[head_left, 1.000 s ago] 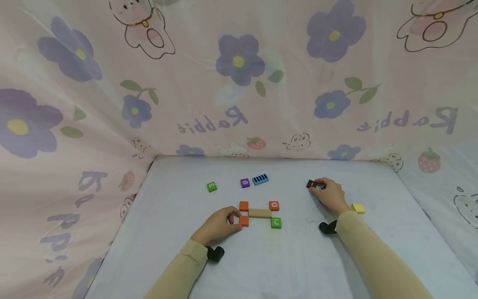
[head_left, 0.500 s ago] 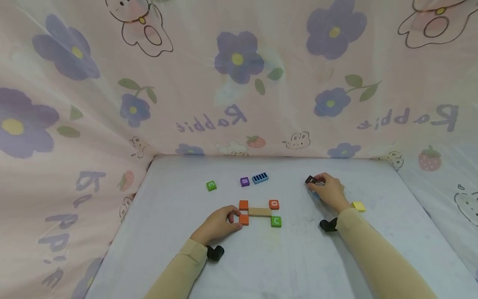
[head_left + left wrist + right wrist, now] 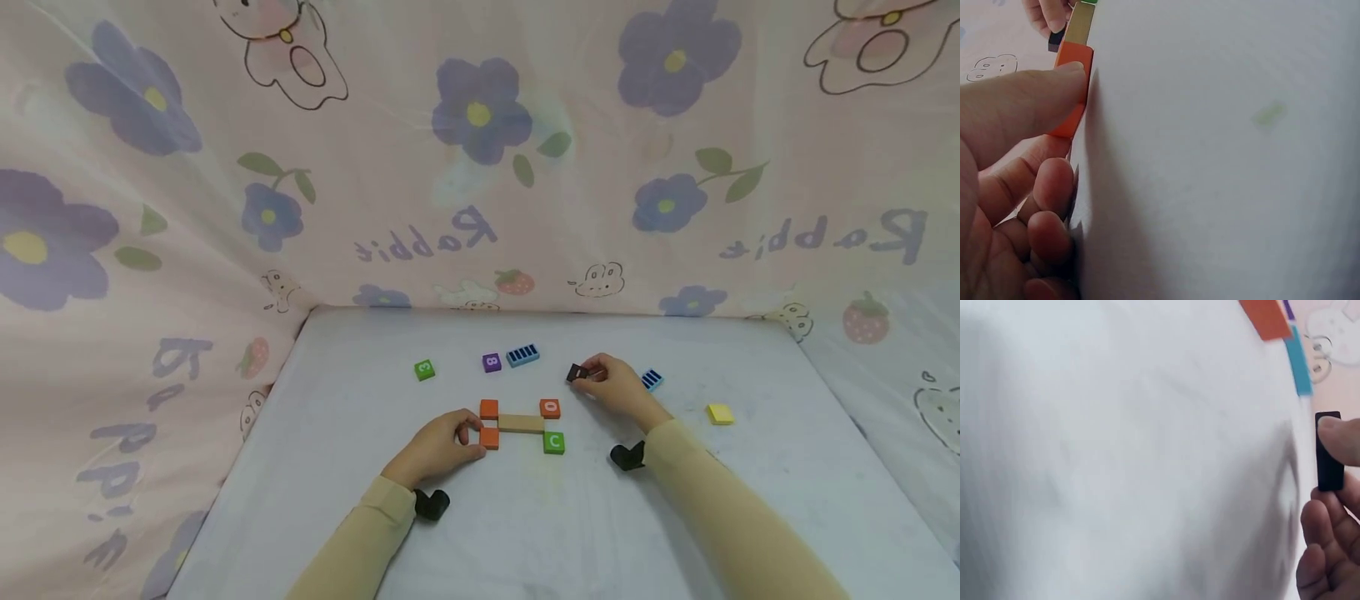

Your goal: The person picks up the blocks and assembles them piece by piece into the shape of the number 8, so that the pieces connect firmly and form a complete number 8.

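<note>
Through the head view, I have my right hand (image 3: 618, 387) pinching a dark block (image 3: 577, 372) between thumb and fingers, the block just past the fingertips; its pale mark is too small for me to read. My left hand (image 3: 435, 450) grips a near orange block (image 3: 490, 438), thumb along one side. Just beyond that block sits a plain far orange block (image 3: 489, 409), and to the right of the pair runs a tan bar (image 3: 521, 423).

At the bar's other end, between my two hands, I read "0" or "O" on a lettered orange block (image 3: 550, 408) and "C" on a lettered green block (image 3: 554, 442). Ahead of my left hand, a small green block (image 3: 424, 370) shows "3" and a purple block (image 3: 492, 362) shows "8" or "B". A barred blue block (image 3: 522, 356) lies left of my right hand; another blue block (image 3: 652, 380) is just right of it, with a yellow block (image 3: 721, 414) farther right. "Rabbit" appears twice, mirror-reversed, on the patterned cloth (image 3: 420, 183) beyond both hands.
</note>
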### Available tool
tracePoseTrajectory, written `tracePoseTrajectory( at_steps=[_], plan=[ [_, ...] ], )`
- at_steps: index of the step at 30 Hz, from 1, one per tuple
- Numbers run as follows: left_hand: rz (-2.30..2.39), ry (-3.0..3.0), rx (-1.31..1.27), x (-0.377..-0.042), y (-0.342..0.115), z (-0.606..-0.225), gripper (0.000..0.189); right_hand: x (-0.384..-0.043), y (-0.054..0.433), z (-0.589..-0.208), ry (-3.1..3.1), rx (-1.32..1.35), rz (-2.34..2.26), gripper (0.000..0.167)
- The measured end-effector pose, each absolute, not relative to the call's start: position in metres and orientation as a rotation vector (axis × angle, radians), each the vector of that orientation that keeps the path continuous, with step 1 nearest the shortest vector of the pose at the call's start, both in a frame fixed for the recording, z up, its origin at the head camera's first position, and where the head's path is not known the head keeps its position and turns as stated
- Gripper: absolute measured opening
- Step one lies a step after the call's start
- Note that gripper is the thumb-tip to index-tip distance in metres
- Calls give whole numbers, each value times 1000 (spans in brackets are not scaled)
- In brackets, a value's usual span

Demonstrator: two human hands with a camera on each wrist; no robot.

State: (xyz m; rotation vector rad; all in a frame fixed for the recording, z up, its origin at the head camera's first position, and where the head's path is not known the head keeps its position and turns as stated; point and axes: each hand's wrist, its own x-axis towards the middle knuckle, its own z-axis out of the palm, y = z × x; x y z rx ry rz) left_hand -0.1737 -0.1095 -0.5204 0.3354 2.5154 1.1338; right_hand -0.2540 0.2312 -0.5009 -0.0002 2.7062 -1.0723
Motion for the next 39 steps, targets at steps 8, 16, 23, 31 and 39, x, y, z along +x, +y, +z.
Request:
tracePoseTrajectory(
  at_steps=[8, 16, 23, 31, 39],
  plan=[
    [1124, 2504, 321, -173, -109, -517, 32, -254, 211, -506, 2683, -35, -1089, 42],
    [1117, 2525, 343, -174, -109, -521, 32, -253, 204, -507, 2651, -69, -1105, 41],
    [1111, 2529, 349, -174, -109, -519, 31, -254, 199, -512, 2614, -107, -1152, 37],
    [1111, 2517, 322, -173, -107, -518, 31, -259, 197, -518, 2564, -166, -1212, 36],
    [1081, 2537, 345, -173, -108, -518, 33, -258, 197, -518, 2502, -152, -1245, 33]
  ],
)
